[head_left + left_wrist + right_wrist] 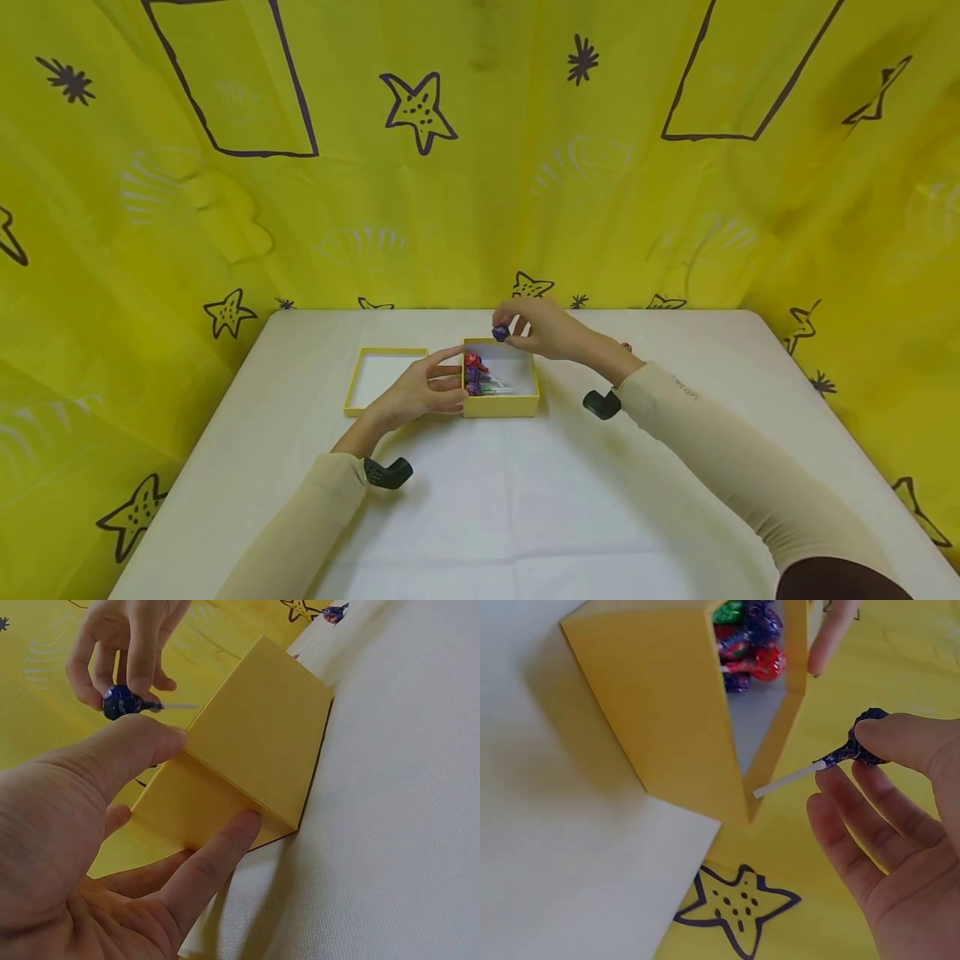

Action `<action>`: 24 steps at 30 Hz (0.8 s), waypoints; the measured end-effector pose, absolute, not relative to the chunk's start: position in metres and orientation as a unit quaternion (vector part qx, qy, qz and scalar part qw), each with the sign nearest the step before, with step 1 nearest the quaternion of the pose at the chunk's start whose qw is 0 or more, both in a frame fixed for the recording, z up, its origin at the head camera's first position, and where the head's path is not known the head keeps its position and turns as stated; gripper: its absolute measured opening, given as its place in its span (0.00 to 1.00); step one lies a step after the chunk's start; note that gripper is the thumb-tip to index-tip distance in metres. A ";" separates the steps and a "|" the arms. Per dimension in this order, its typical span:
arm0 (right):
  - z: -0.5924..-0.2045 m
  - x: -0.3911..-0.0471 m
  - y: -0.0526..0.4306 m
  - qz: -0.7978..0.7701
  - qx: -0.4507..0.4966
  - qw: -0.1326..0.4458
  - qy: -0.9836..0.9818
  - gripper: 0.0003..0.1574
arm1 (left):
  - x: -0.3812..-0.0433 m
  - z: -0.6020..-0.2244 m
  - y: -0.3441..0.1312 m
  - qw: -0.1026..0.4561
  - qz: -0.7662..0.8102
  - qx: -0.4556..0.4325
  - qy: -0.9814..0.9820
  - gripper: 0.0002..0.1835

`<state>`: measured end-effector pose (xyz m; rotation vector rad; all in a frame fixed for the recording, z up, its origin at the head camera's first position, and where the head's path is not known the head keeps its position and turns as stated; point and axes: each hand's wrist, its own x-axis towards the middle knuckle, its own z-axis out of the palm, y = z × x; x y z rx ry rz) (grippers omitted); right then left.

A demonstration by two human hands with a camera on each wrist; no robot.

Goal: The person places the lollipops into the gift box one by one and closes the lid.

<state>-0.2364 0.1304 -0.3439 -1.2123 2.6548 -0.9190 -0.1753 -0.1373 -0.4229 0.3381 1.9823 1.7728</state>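
Between thumb and fingertips, my right hand (546,327) pinches a lollipop (868,736) in a dark blue-purple wrapper. Its white stick points toward the box, and the hand is above the far rim. The yellow box (501,407) is open-topped with a white inside. Several lollipops (474,363) in red, purple and green wrappers lie along its left side, sticks pointing right. My left hand (420,390) touches the box's left side with extended fingers. In the left wrist view its thumb (146,742) is at the top edge and a fingertip presses lower down.
A yellow-rimmed lid (375,375), white inside, lies left of the box, partly behind the left hand. Another lollipop (335,613) lies on the white-covered table (510,500), mostly hidden behind the right wrist in the head view. A yellow patterned curtain (480,208) surrounds the table's back and sides.
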 end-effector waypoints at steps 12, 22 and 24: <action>-0.376 -0.237 0.111 -0.271 -0.368 0.043 0.888 0.16 | -0.177 -0.424 -0.138 0.233 0.639 0.124 0.722 0.45; -0.388 -0.231 0.099 -0.240 -0.322 0.038 0.915 0.18 | -0.177 -0.426 -0.140 0.229 0.646 0.140 0.714 0.44; -0.390 -0.229 0.097 -0.238 -0.314 0.036 0.918 0.18 | -0.177 -0.426 -0.140 0.229 0.646 0.140 0.715 0.44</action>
